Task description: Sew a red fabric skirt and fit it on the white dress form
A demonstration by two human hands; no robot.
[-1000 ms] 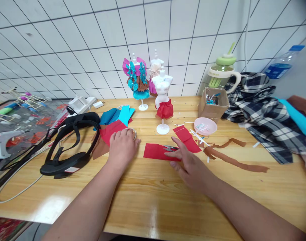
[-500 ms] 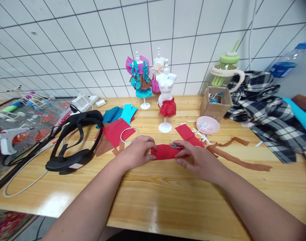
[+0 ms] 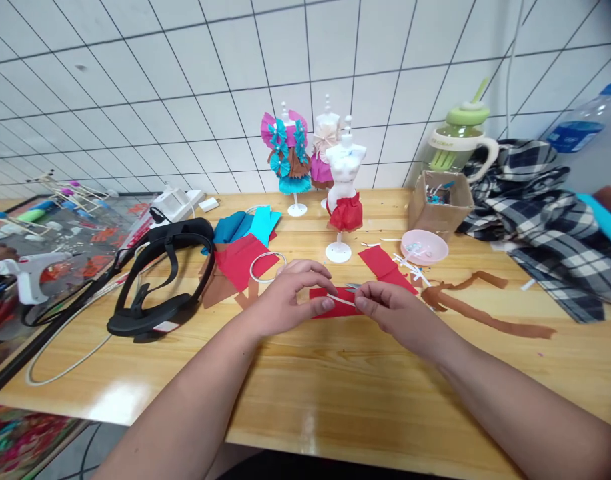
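Observation:
My right hand [image 3: 398,312] pinches one end of a thin white strip [image 3: 342,301] between thumb and forefinger. At the other end of the strip is my left hand [image 3: 298,299], its thumb and fingers curved around it. Below both hands, a red crepe paper piece [image 3: 335,311] lies flat on the table. Grey metal blades [image 3: 353,287] poke out beside my right fingertips; their handle is hidden behind the hand. Just beyond stands a white mannequin [image 3: 345,163] wearing a red paper skirt [image 3: 345,212].
Two dressed mannequins, one in a pink and teal outfit [image 3: 288,150], stand behind. On the right are a pink bowl [image 3: 438,250], a cardboard box [image 3: 438,213] and brown paper strips [image 3: 505,321]. A black headset [image 3: 150,320] and a glue gun [image 3: 33,270] are at left.
Both hands have risen slightly off the red paper and now have a white strip between them. My right fingers have left the small scissors' dark handle for the strip. The view has shifted slightly.

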